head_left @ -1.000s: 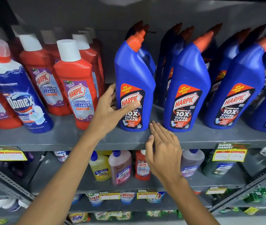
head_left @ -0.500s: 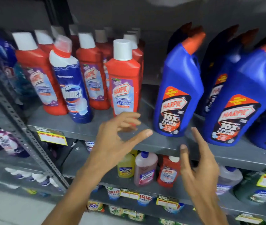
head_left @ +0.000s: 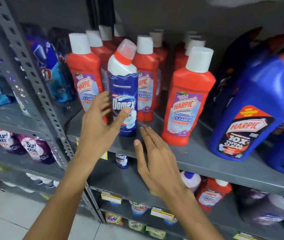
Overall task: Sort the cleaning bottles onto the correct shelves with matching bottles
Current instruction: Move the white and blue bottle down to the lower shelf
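Observation:
A blue and white Domex bottle [head_left: 123, 87] with a red collar stands upright on the grey shelf [head_left: 198, 158], among several red Harpic bathroom cleaner bottles [head_left: 188, 101]. My left hand [head_left: 101, 122] is spread open right in front of the Domex bottle, thumb over its label, not closed around it. My right hand [head_left: 155, 161] hangs open and flat just below the shelf edge, to the right of the Domex bottle. Large blue Harpic toilet cleaner bottles [head_left: 248, 108] stand at the right end of the same shelf.
A perforated grey upright [head_left: 39, 94] divides this rack from the left one, which holds detergent pouches [head_left: 34, 149]. A second Domex bottle [head_left: 121, 160] and a small red Harpic bottle [head_left: 212, 194] sit on the shelf below. Lower shelves carry packets and price tags.
My view swung left from the blue Harpic bottles to the red ones. My left hand let go of the blue Harpic bottle and came up to the Domex bottle; my right hand followed leftward.

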Demonstrator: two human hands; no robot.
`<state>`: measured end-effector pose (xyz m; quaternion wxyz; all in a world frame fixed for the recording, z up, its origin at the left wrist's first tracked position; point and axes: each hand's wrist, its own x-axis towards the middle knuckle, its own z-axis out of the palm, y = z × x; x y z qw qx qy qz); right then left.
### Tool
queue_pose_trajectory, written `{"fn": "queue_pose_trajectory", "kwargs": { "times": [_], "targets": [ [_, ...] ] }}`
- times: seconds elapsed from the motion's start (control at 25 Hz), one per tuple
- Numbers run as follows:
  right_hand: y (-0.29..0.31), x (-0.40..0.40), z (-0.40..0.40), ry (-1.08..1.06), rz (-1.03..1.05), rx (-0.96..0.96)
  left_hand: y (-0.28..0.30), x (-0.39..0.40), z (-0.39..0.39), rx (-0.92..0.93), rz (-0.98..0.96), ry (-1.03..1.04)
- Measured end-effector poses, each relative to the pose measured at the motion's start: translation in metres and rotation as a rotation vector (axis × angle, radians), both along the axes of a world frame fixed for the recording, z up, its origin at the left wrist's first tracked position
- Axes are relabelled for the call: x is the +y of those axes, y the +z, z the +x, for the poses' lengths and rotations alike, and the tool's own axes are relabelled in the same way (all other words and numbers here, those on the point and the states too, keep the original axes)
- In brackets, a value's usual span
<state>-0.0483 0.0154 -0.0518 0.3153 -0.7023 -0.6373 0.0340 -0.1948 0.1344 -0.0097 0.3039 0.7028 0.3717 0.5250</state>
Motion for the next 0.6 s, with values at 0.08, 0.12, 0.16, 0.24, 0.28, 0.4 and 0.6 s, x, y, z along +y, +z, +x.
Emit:
{"fn": "queue_pose_trajectory", "kwargs": {
  "times": [0.08,0.12,0.16,0.24,0.28,0.4,0.6],
  "targets": [
    [-0.008,0.017,-0.006,-0.083,-0.040,-0.131,0.002,0.019,-0.001,0.002,-0.097,-0.224],
    [-0.012,0.020,-0.008,-0.122,-0.036,-0.184,0.003,0.027,-0.003,0.002,-0.135,-0.293],
    [-0.016,0.021,-0.011,-0.155,-0.020,-0.223,0.004,0.034,-0.005,0.002,-0.156,-0.323],
    [-0.022,0.021,-0.014,-0.193,0.020,-0.265,0.006,0.042,-0.010,-0.010,-0.166,-0.339],
    [-0.024,0.022,-0.014,-0.202,0.034,-0.275,0.008,0.041,-0.012,-0.027,-0.168,-0.346],
    [-0.024,0.023,-0.014,-0.210,0.052,-0.291,0.011,0.027,-0.014,-0.107,-0.172,-0.342],
    [-0.025,0.022,-0.012,-0.207,0.084,-0.313,0.005,-0.031,-0.058,-0.165,-0.094,-0.303]
  ]
}}
